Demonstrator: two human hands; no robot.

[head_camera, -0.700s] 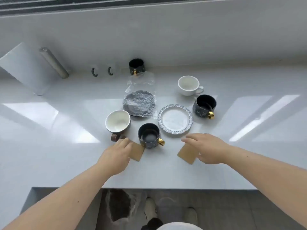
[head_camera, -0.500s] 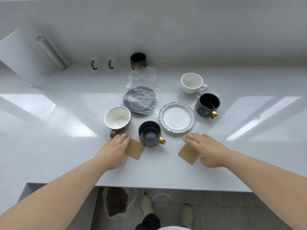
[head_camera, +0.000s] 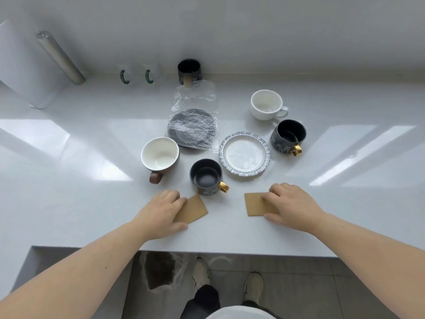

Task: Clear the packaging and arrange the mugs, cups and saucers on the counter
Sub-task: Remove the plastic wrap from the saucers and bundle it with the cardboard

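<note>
Hands: left hand point(head_camera: 161, 210) lies flat on the left card point(head_camera: 192, 209); right hand point(head_camera: 292, 207) lies flat on the right card point(head_camera: 255, 203). Neither card is lifted.
Change: both cards have slid toward the lower frame, away from the near dark mug point(head_camera: 205, 176).
Meaning: likely card clearing in progress.
Pending: dark saucer point(head_camera: 192, 128) at centre remains in plastic wrap point(head_camera: 195, 97); white saucer point(head_camera: 244, 155) bare on tabletop point(head_camera: 80, 203).

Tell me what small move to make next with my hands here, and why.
Probably pinch up both cardboard squares: the left hand lies flat on one card, the right hand on the other, neither lifted yet. They look like packaging, and the dark saucer is wrapped in plastic too.
</note>
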